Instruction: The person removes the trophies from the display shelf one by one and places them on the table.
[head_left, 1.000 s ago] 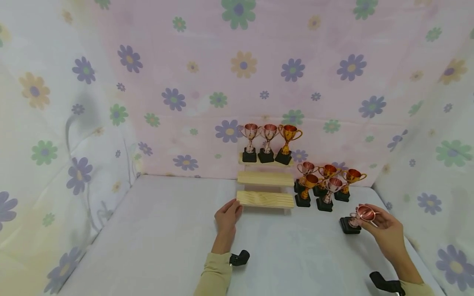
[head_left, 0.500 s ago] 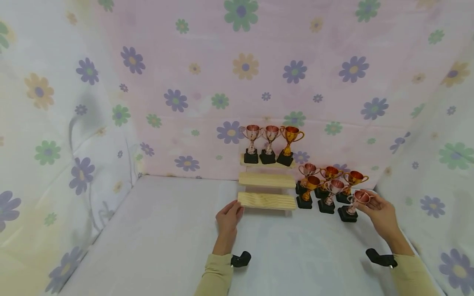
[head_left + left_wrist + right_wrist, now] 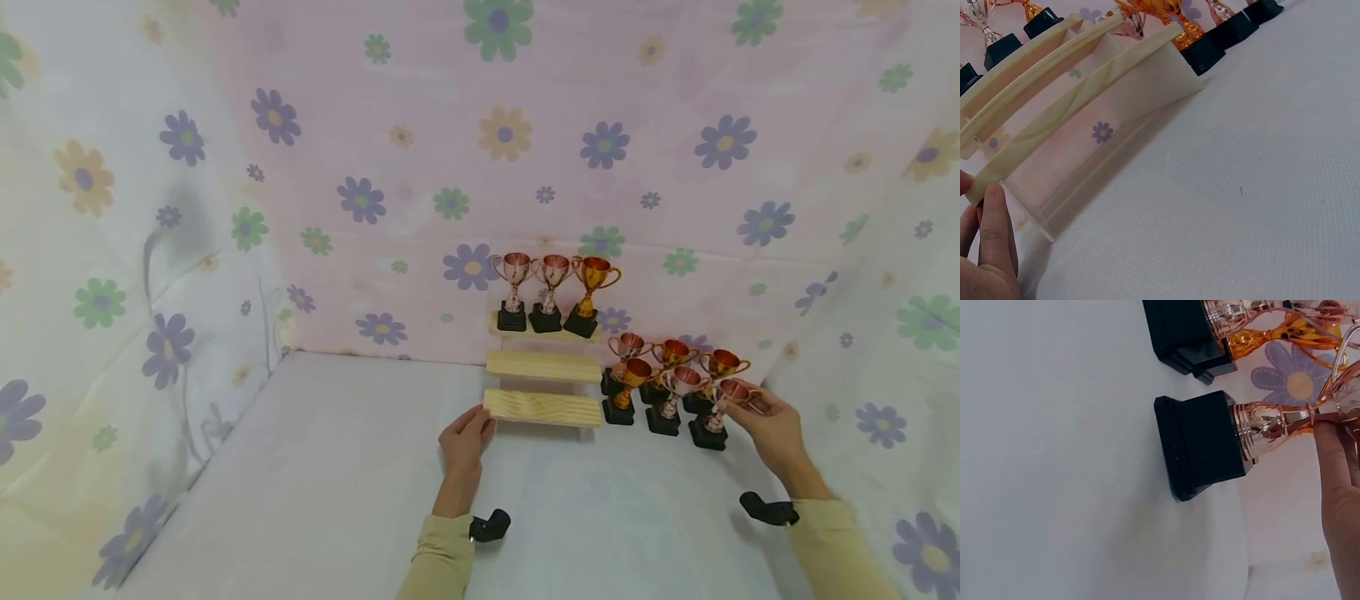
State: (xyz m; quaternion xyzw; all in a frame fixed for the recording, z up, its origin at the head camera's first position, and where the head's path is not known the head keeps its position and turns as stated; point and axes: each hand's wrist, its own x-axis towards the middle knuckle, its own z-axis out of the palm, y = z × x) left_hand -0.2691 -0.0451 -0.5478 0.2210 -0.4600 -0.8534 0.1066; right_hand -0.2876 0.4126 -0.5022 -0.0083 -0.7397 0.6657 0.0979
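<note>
Right hand [image 3: 772,421], at four o'clock, pinching rose trophy [image 3: 722,404], now set down beside trophy cluster [image 3: 663,371]. Left hand [image 3: 463,440] relaxed, still touching wooden stand [image 3: 542,406].

Soft even light, slight blur.

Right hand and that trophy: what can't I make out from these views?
- Right hand: the right wrist view shows one finger only; the frame edge cuts the rest.
- Held trophy: its cup is cut off in the wrist view, and too small in the head view to judge the grip.
- Wooden stand: its feet are hidden beneath the lowest step.
</note>
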